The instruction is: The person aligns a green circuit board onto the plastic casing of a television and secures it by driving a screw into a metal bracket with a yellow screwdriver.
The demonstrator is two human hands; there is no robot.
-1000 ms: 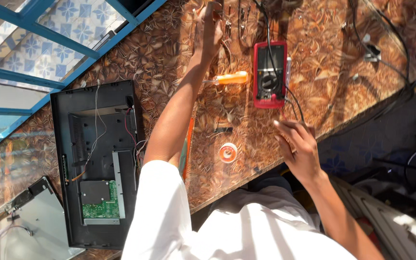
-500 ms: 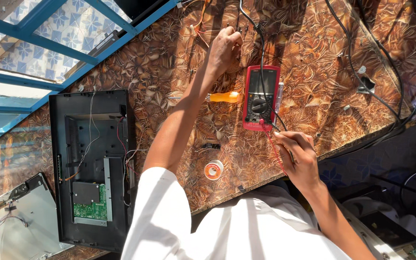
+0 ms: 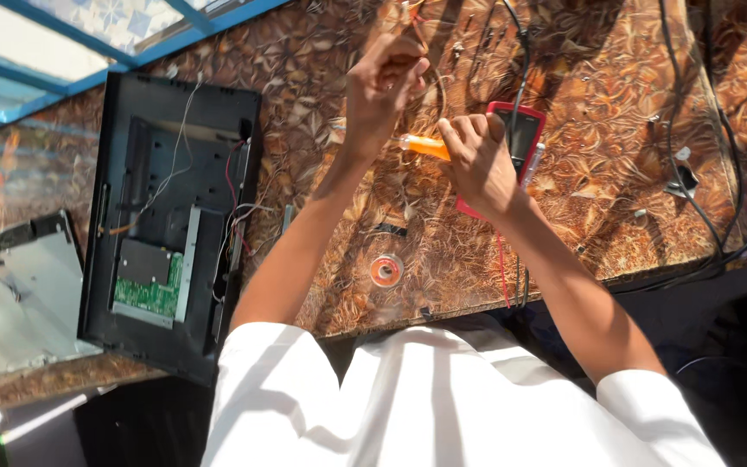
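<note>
Head view shows our right hand (image 3: 477, 160) has left the table edge and now closes over the red meter (image 3: 525, 138), touching the orange screwdriver (image 3: 425, 147). Beside it, our left hand (image 3: 384, 82) stays pinched on thin wires (image 3: 417, 30).

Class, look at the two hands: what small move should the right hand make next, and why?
Probably lift the orange-handled tool toward the thin wires. The right hand curls around the tool's end, over the red multimeter, while the left hand pinches those wires just above, apart from the tool.
</note>
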